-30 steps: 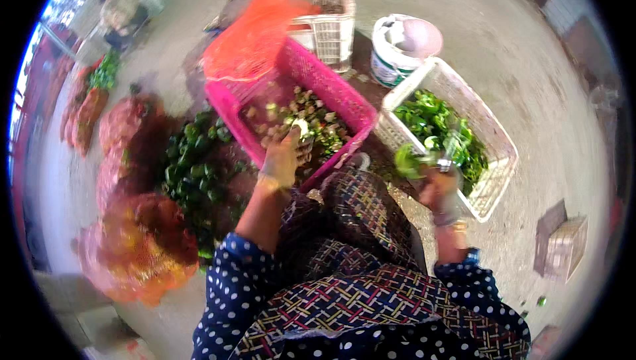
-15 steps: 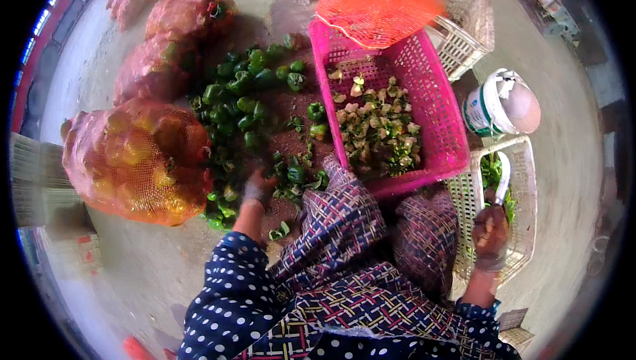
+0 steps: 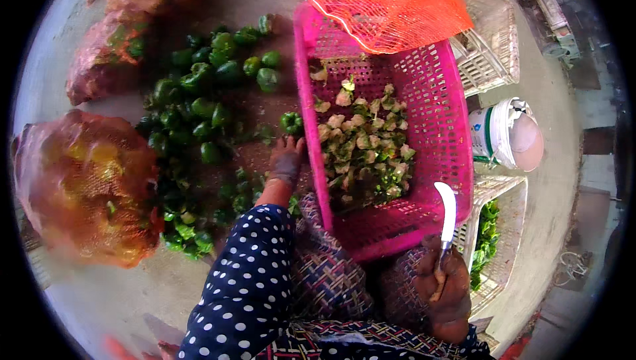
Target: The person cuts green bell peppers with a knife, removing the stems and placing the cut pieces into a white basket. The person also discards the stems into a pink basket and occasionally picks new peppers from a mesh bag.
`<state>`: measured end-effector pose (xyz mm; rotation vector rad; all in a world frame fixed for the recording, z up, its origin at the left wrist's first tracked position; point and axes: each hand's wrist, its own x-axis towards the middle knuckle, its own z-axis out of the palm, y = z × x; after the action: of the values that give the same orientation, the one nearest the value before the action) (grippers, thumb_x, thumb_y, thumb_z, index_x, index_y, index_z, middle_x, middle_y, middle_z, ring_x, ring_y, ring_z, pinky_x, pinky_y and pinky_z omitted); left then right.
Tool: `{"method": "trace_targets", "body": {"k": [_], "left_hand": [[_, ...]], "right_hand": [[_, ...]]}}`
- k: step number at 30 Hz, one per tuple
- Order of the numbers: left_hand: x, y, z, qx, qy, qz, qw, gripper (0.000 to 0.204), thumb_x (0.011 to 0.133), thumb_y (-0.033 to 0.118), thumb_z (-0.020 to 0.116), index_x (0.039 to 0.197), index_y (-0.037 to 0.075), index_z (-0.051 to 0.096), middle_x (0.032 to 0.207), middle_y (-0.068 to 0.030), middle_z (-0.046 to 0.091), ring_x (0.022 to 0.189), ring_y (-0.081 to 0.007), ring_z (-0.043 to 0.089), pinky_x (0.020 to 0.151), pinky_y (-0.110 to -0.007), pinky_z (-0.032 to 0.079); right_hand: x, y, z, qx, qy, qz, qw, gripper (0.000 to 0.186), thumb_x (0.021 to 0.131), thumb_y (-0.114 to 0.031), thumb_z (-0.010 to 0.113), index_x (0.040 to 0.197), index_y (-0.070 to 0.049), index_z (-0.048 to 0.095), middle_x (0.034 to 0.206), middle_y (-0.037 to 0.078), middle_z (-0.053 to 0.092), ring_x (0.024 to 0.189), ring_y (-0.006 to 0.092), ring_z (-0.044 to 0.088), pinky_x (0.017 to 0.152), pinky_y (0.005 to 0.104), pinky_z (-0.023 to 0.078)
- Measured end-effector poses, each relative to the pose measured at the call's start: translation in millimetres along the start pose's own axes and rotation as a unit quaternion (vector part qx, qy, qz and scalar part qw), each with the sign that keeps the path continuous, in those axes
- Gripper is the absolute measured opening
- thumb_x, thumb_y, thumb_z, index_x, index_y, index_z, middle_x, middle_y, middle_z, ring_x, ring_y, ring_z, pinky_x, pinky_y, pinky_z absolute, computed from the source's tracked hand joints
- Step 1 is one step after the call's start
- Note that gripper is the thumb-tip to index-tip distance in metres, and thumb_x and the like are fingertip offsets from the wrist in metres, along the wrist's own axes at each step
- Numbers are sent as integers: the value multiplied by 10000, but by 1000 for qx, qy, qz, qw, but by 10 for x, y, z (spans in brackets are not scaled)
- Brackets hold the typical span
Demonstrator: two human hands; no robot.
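Note:
My right hand is closed round the handle of a knife with a pale hooked blade, held upright by the crate's near right corner. My left hand reaches along the left side of the pink crate, fingers stretched out and holding nothing. Just beyond its fingertips lies a single green bell pepper. Several more green peppers are heaped on the floor to the left. Pale cut-off pieces with green bits cover part of the crate's bottom.
Filled mesh sacks stand along the left. An orange net bag hangs over the crate's far end. To the right are a white bucket, a pale crate with green leaves and another pale crate at the back.
My right hand has brought the knife from over the pale crate leftward to the pink crate's near corner. My left hand has moved right and forward, toward the single pepper. The view has shifted.

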<state>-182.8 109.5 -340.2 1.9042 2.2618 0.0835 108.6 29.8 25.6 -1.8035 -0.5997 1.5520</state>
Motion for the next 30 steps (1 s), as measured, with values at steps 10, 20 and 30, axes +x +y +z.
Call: {"method": "trace_targets", "body": {"k": [10,20,30], "left_hand": [[-649,-297,-512,-726,-91,-220,646,493,732,86,709,1175,-3,511,943,-94,638,805,-232,624,728,-360,518],[-1615,962,-3536,-804,-95,127,574,719,794,69,664,1388,-12,266,1243,-135,534,1164,-233,512,1008,-363,388],[-2010,1773,-3716,-868,-200,146,431,830,771,179,673,1434,9,205,1298,-147,493,1168,-276,512,981,-386,421]], "right_hand": [[-66,-95,98,-306,-97,-145,936,306,786,-98,483,1069,10,518,793,88,580,650,175,563,458,239,416],[-635,-237,425,-1,-209,-131,969,472,819,-25,614,1270,-81,485,938,74,615,702,123,615,547,257,479],[-752,-179,-338,90,-229,-199,949,394,862,-129,598,1232,-16,522,888,40,588,753,103,536,616,231,439]]}}
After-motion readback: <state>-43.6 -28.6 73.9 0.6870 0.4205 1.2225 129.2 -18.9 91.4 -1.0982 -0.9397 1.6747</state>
